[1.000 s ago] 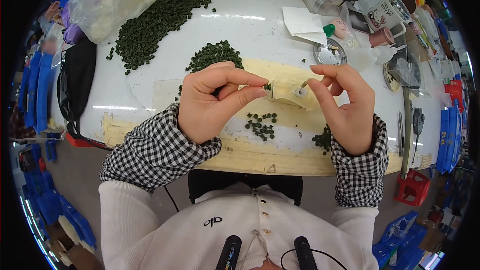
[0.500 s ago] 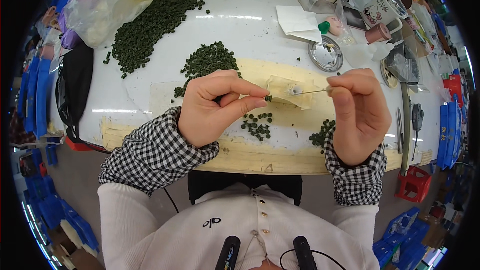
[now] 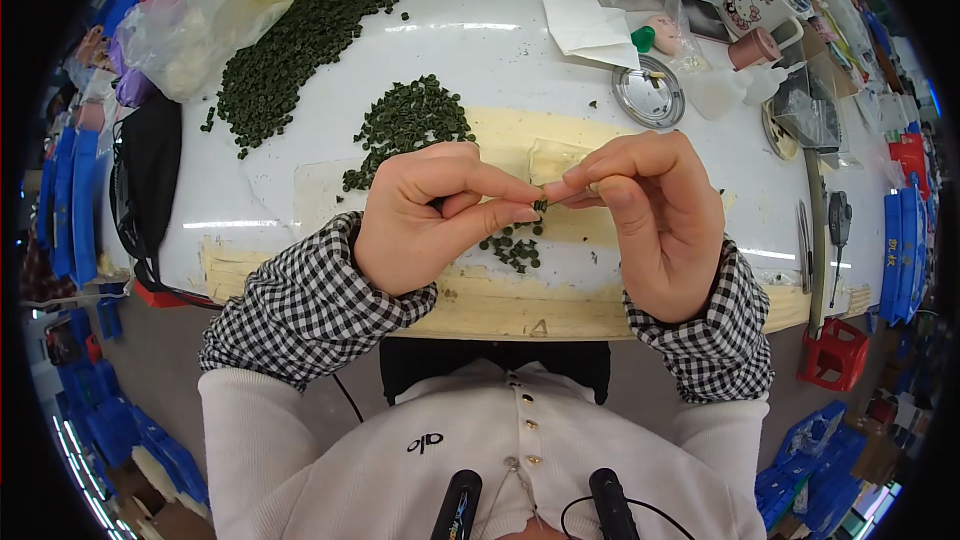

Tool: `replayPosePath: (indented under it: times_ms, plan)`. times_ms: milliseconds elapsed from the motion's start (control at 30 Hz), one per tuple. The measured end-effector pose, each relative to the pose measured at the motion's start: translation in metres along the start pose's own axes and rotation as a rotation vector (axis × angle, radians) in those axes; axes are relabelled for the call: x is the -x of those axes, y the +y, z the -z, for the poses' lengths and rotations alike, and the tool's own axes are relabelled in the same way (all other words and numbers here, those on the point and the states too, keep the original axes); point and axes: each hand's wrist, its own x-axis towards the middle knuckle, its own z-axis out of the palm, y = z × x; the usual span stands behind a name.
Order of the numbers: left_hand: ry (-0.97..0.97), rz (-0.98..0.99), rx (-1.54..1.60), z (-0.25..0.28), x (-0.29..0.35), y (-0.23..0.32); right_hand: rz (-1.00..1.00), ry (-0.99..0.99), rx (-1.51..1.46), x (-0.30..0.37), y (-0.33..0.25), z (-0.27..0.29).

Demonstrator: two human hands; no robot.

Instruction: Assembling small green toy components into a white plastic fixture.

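Observation:
My left hand (image 3: 425, 220) pinches a small dark green round part (image 3: 540, 206) between thumb and forefinger. Close against it, the fingertips of my right hand (image 3: 660, 225) are pressed together around a thin stick, mostly hidden by the fingers. Beneath the hands lies a yellowish taped pad (image 3: 548, 157), partly covered by my right hand. A loose group of green parts (image 3: 518, 255) lies below the held one, and a bigger pile (image 3: 412, 118) sits beyond my left hand.
A long heap of green parts (image 3: 290, 60) stretches to the back left, beside plastic bags (image 3: 215, 30). Back right are a white tissue (image 3: 588, 30), a round metal lid (image 3: 648, 95), a mug (image 3: 757, 5) and a thread spool (image 3: 755, 48). Tweezers (image 3: 804, 245) lie far right.
My right hand has moved left with the thin stick, from above the pad up to the green part. My left hand stays nearly in place, still pinching the part.

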Motion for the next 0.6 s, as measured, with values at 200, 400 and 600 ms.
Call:
replayPosePath:
  times_ms: [200, 400, 600]
  plan:
    - [-0.006, -0.001, -0.01, 0.001, 0.0, 0.0, -0.007, -0.025, 0.046, 0.001, 0.0, 0.001]
    - [-0.001, 0.004, 0.015, 0.0, -0.001, 0.001, 0.014, 0.228, -0.112, 0.0, -0.001, -0.007]
    - [0.017, 0.001, 0.024, 0.0, 0.0, 0.002, 0.076, 0.248, 0.616, -0.009, 0.005, 0.009]
